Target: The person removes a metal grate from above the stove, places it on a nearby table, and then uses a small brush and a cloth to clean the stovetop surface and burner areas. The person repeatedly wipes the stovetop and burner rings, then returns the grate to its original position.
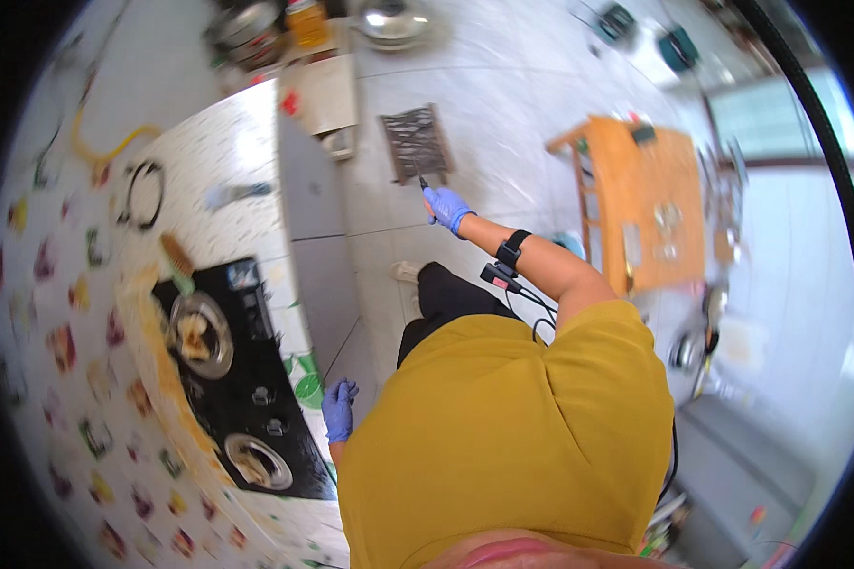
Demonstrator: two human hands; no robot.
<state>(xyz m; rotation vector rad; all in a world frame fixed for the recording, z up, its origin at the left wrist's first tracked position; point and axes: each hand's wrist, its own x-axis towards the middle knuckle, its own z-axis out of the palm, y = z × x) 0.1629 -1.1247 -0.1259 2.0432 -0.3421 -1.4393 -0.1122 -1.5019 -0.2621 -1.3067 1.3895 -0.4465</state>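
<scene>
My right hand [447,208], in a blue glove, is stretched out over the floor. It grips a thin tool by its black handle [423,183]; the narrow front end is blurred, so its kind is unclear. Past the tool stands a small dark stool with a slatted or woven top [416,142]. My left hand [338,409], gloved too, hangs at the front edge of the counter with its fingers partly curled; whether they hold anything is not clear. Beside it lies a black two-burner gas stove [245,398] with round metal burner trays, the upper one [210,334] stained.
A brown-bristled brush [176,254] touches the stove. Beyond it on the counter [206,149] lie a black cable loop [146,195] and a blurred pale-and-dark object [236,194]. An orange wooden table [662,249] stands at right. A lidded metal pan [393,25] is at the far end.
</scene>
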